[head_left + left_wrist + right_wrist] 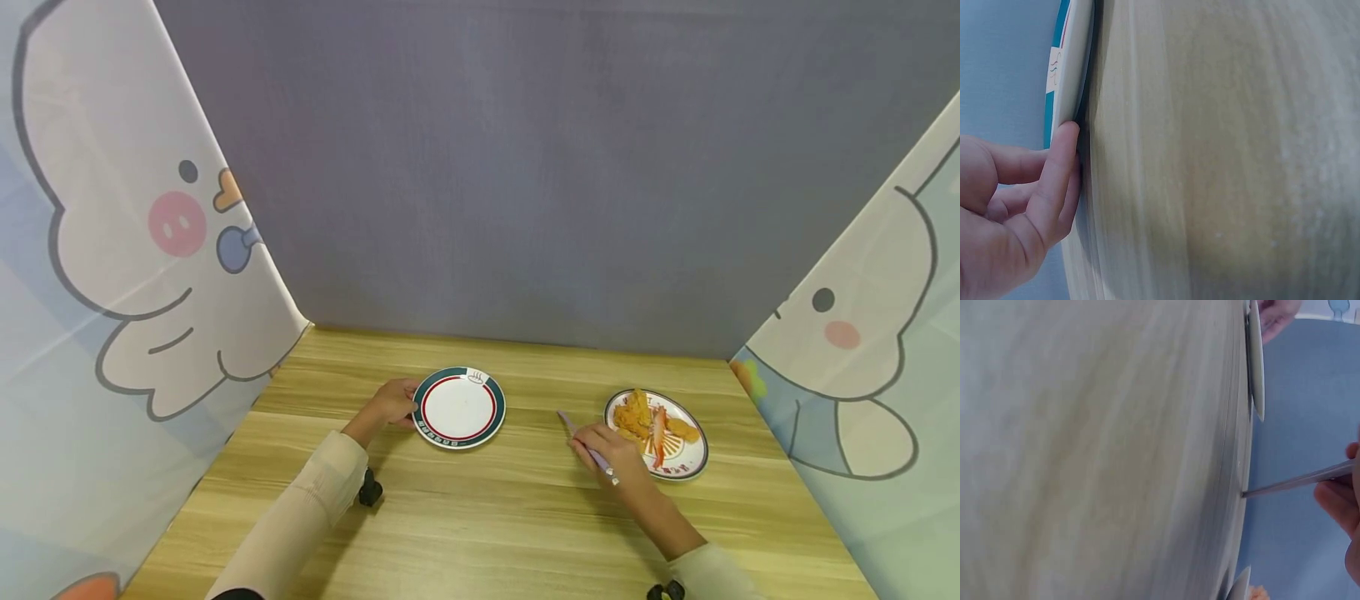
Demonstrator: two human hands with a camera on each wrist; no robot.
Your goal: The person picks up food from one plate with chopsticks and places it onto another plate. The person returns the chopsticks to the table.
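Note:
A round white plate (459,407) with a dark green rim and a red ring lies left of the table's middle. My left hand (394,403) pinches its left edge; in the left wrist view the fingers (1060,156) reach to the underside of the plate rim (1071,75). Farther right, my right hand (611,454) grips lavender chopsticks (567,422), their tips pointing forward and left. In the right wrist view the chopsticks (1300,480) slant down to the table surface. Beside that hand is an oval plate (686,467) holding fried food (634,414) and a red-orange shrimp-like piece (659,435).
The wooden table (480,533) runs back to a grey cloth wall (510,183). Cartoon-printed cloth panels close off the left (112,250) and right (862,392) sides. Bare wood lies between the two plates.

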